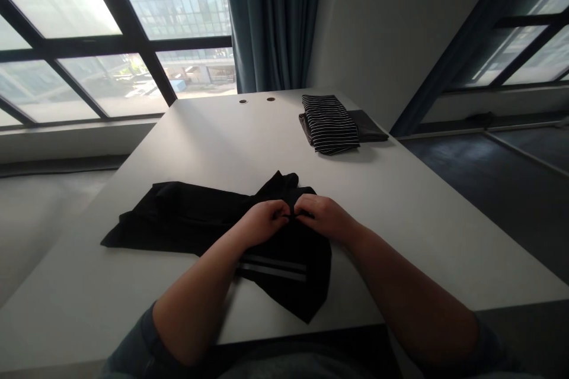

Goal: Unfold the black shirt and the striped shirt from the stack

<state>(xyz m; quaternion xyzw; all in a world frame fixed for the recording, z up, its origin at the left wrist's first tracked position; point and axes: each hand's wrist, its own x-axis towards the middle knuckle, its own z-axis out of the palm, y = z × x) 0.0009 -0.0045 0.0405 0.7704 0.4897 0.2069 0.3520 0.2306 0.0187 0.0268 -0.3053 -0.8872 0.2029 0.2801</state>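
Observation:
A black garment with two grey stripes lies spread across the white table, its left part long and narrow and its right part bunched. My left hand pinches the fabric near the garment's right end. Close beside it, my right hand pinches the same dark cloth, the fingertips of both hands nearly meeting. The fabric between them is mostly hidden by the fingers. Which kind of garment it is, I cannot tell for certain.
On the white table, a folded black-and-white striped cloth rests on folded dark fabric at the far right. Two round cable holes sit near the far edge. Behind stand a blue curtain and large windows.

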